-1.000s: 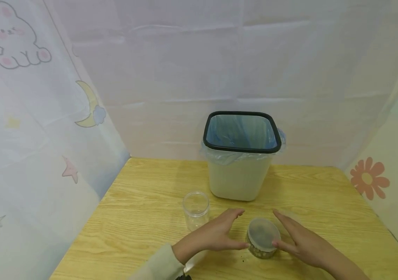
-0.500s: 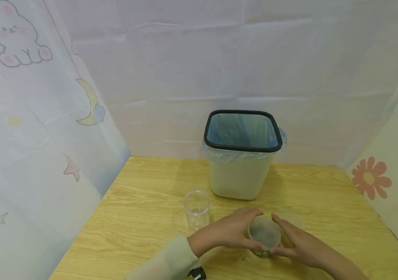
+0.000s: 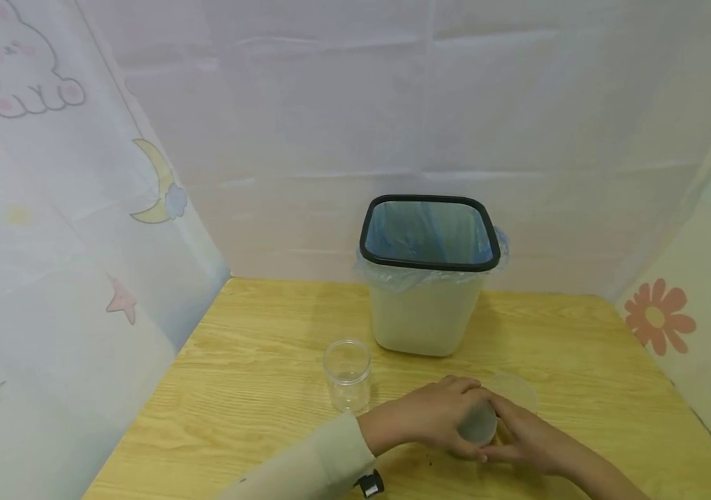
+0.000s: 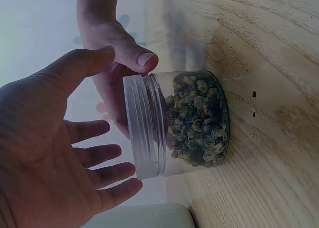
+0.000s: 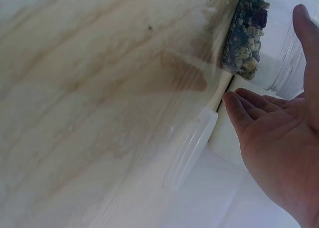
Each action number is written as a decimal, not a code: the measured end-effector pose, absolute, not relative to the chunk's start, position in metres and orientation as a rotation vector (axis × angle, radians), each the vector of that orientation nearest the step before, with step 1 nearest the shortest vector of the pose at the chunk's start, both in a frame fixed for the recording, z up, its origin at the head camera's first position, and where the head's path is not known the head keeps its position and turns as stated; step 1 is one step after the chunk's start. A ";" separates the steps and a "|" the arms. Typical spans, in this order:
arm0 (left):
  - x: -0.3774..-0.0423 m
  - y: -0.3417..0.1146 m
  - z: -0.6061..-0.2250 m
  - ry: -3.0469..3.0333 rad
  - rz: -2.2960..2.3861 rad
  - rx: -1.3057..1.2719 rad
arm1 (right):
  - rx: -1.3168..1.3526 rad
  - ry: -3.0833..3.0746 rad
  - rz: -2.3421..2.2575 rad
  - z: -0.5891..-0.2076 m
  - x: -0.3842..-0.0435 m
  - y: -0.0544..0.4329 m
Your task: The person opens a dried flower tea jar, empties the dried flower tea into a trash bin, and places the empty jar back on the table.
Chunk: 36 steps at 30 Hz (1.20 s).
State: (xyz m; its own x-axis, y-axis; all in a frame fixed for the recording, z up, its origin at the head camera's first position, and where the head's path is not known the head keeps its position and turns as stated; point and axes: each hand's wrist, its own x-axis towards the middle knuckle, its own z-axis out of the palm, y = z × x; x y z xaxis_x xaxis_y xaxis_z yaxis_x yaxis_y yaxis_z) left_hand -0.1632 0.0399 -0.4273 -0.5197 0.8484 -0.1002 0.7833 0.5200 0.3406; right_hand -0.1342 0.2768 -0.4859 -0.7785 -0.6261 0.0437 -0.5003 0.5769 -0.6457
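Observation:
A clear plastic jar (image 4: 197, 121) with a frosted screw lid (image 4: 139, 127) stands upright on the table, part-filled with dried flower buds (image 5: 244, 41). My left hand (image 3: 439, 417) arches over the lid in the head view. In the left wrist view its fingers are spread and loosely extended, their tips right at the lid's edge. My right hand (image 3: 530, 441) cups the jar from the other side, thumb (image 4: 142, 60) near the neck and fingers behind it. Much of the jar is hidden by both hands in the head view.
An open clear jar (image 3: 348, 378) stands to the left. Behind is a white bin (image 3: 424, 312) with a black rim and blue liner. A translucent lid (image 5: 192, 148) lies on the wooden table (image 3: 255, 361), right of the hands. Small dark specks lie near the jar.
Both hands have closed in around the jar. My left hand has moved right and now covers part of the frosted lid. The bin and the other jar have stayed put.

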 end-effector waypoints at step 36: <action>-0.179 0.046 -0.411 2.618 0.227 1.356 | -0.896 2.579 -1.227 -0.481 -0.138 0.272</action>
